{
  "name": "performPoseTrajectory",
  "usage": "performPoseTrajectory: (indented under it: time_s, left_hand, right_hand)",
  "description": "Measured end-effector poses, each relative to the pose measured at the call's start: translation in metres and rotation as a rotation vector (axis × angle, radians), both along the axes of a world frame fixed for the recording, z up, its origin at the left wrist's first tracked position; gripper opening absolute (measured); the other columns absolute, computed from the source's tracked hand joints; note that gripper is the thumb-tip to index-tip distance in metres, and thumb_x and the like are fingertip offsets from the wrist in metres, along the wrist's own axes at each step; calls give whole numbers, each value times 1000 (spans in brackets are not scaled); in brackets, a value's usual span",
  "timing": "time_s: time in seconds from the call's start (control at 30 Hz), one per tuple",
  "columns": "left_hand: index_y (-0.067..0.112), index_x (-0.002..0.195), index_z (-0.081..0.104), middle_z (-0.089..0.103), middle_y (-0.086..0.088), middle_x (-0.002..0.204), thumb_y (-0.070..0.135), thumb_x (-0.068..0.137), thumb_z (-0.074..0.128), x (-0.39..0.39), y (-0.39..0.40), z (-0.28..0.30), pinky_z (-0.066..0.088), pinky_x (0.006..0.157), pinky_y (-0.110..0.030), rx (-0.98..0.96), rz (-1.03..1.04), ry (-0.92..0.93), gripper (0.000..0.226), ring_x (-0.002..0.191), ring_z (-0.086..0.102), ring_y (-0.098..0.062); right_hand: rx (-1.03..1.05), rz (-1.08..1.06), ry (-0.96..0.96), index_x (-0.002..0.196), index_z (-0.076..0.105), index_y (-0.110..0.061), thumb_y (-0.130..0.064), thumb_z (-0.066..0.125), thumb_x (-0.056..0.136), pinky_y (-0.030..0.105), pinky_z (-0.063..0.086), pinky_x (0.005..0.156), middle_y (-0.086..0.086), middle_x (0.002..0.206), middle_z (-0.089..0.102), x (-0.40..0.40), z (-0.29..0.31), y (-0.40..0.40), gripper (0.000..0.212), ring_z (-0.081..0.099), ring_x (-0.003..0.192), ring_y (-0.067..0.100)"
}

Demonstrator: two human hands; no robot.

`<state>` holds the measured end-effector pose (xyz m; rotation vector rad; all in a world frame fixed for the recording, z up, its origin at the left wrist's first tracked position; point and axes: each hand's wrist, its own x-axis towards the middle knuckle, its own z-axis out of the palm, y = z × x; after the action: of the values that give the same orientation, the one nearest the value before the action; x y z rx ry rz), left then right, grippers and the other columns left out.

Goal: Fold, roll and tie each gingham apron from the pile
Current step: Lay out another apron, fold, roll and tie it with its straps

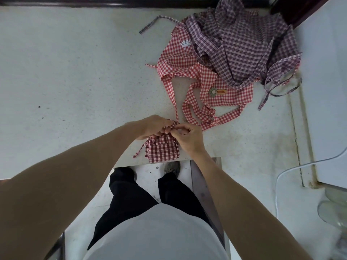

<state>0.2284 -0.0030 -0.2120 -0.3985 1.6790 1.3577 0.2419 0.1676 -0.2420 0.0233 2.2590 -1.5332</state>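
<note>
Both hands, left hand [150, 126] and right hand [188, 136], curl tight, pinching the tie strap [171, 125] above the rolled apron [162, 150].

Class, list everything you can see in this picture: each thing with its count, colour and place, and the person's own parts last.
Rolled apron: one, dark red gingham, near table edge.
Red apron: one, red-white gingham, spread far right.
Purple apron: one, purple check, heaped on the red one.
Table: one, pale speckled.
Cable: one, white, right.
Left hand: pinching the roll's tie.
Right hand: pinching the tie.
</note>
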Motion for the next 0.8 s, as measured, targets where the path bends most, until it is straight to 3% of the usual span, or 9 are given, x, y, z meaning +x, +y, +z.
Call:
performPoseTrajectory:
  time_s: [0.07,0.17,0.27,0.37,0.57,0.67,0.8]
  left_hand:
    - [12,80,51,47,-1,64,24,103,45,1,0,-2,30,53,-23,-11,40,31,27,56,36,-12]
    - [14,98,47,52,-8,72,10,100,47,4,-3,-6,35,55,-23,1,126,38,4,62,42,-15]
    - [15,108,43,54,-8,74,0,99,46,5,-4,-7,39,55,-22,3,169,43,17,61,47,-13]
    - [10,108,50,55,-7,72,0,99,46,6,-5,-4,39,50,-17,-17,140,63,14,57,47,-11]
    - [10,77,62,53,-6,71,20,99,42,10,-8,-15,32,61,-30,101,194,13,32,60,41,-14]
    - [7,80,64,54,-3,68,36,99,52,13,-5,-11,37,61,-25,28,147,76,37,59,43,-12]
    - [7,84,67,57,-1,69,38,100,51,13,-3,-9,43,68,-26,-136,15,176,38,62,48,-12]
  right_hand:
    - [5,-33,-42,72,71,-12,-2,74,80,16,49,62,-15,62,64,-2,1,-2,13,60,61,1]
    - [-19,-36,-106,59,51,-20,2,65,81,18,37,55,-16,51,47,-2,2,-6,34,42,53,3]
    - [-174,-78,-295,53,45,-27,6,57,84,21,29,50,-14,49,39,-6,6,-10,47,33,49,5]
    - [-379,-125,-476,61,46,-20,8,52,87,21,25,45,-9,51,34,-14,12,-13,39,28,47,5]
    - [-444,-97,-551,90,63,-10,-4,57,96,14,30,38,1,61,57,-24,18,-15,10,46,43,2]
    - [-408,-137,-553,100,65,-4,-5,59,97,13,35,38,-5,55,61,-21,18,-17,7,52,43,1]
    - [-335,-307,-543,102,72,-3,-17,74,89,21,54,58,8,86,74,-18,3,-20,19,70,71,16]
